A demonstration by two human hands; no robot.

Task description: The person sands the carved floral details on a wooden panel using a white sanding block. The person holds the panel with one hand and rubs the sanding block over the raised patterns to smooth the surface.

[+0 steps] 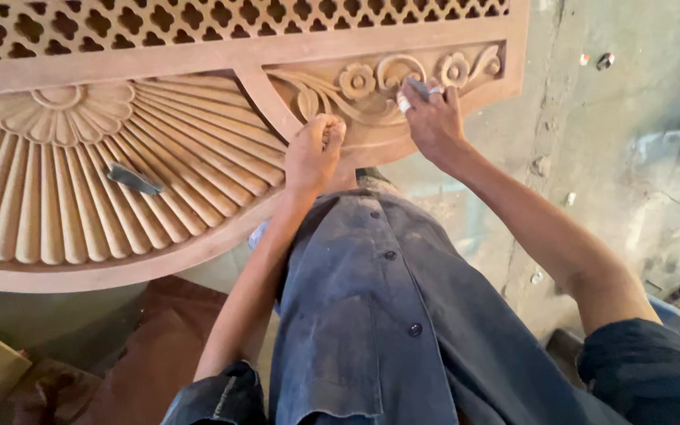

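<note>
Far left: wide fan of carved ribs (80, 189) on a big wooden panel (198, 59), with a loose dark strip, perhaps sandpaper (134, 179), lying on the ribs, well apart from both hands. Could slide down the sloping grooves and drop off the lower edge if the panel gets shaken.

Middle: left hand (314, 151) curled into a loose fist, knuckles resting on the panel at the frame between fan and flower carving; nothing seen inside it.

Right: right hand (432, 118) pinched shut on a small grey scrap (417, 85), probably sandpaper, fingertips pressing it against the flower scrolls (391, 77). White tape on one finger (404, 103). Risk here, as a judgement: too much pressure or a slip rounding off or chipping the thin petal edges, or scraping the fingers on the sharp relief.
</note>
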